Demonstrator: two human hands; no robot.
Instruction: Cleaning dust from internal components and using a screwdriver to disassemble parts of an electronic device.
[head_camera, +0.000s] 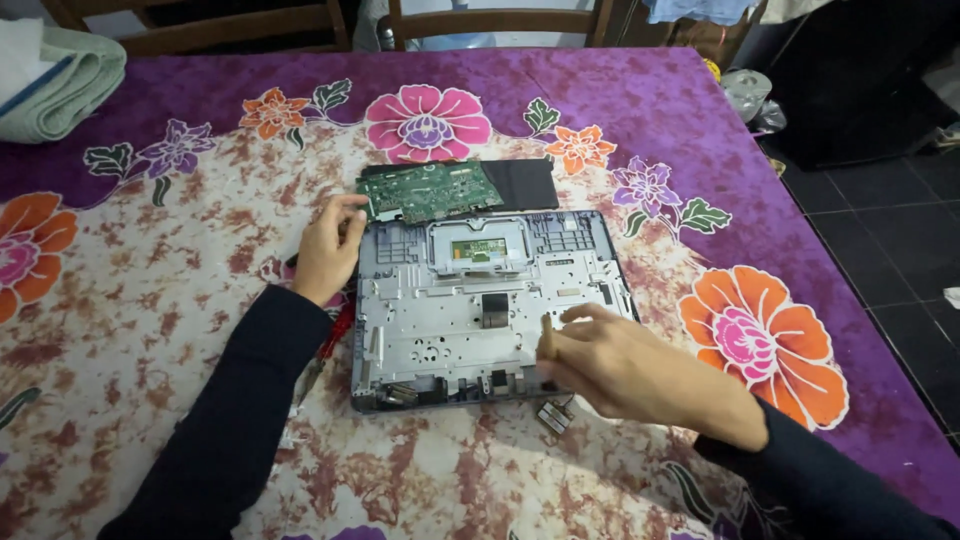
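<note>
Two bare hands at an opened laptop shell on a flowered worktop.

The laptop shell (490, 310) lies flat near the middle of the worktop (150, 300), its metal inside facing up. The left hand (326, 250) rests at the shell's far left corner, fingers curled together, touching the edge of a green circuit board (430, 190) that lies on a black panel (525, 184) just behind the shell. The right hand (625, 365) sits over the shell's near right corner, its grip clamped on a small tan handle (548, 338) held upright. A red tool (338, 330) lies just beside the left forearm. A folded towel (50, 85) sits at the far left corner.
</note>
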